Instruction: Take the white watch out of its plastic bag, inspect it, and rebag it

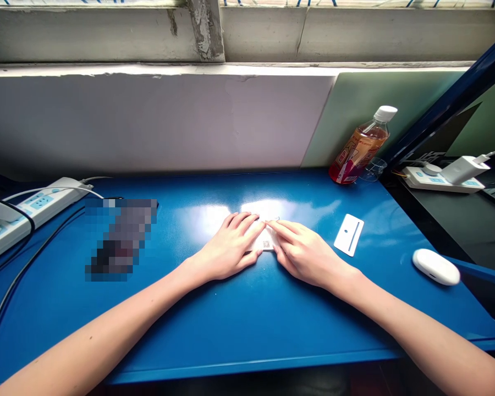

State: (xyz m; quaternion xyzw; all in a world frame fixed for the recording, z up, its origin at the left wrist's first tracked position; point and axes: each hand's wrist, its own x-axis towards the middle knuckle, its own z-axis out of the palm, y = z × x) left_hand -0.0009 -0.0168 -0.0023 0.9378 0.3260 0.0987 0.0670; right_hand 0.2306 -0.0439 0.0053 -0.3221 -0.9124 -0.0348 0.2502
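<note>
A small white card-like piece with a printed QR code [266, 244] lies on the blue desk, partly covered by my hands, so I cannot tell whether it is a card or a flat packet. My left hand [231, 245] holds its left side, the fingers stretched over the far edge and the thumb at the near edge. On the other side, my right hand [303, 247] is closed on the piece, with fingertips at its far edge and thumb near the lower corner. The index fingertips of both hands nearly meet above the code.
A white card with a dark stripe and hole [348, 235] lies right of my hands; farther right is a white oval case [436, 267]. A drink bottle [361, 146] stands at the back. Power strips [41, 203] and cables lie left, beside a pixelated dark object [126, 236].
</note>
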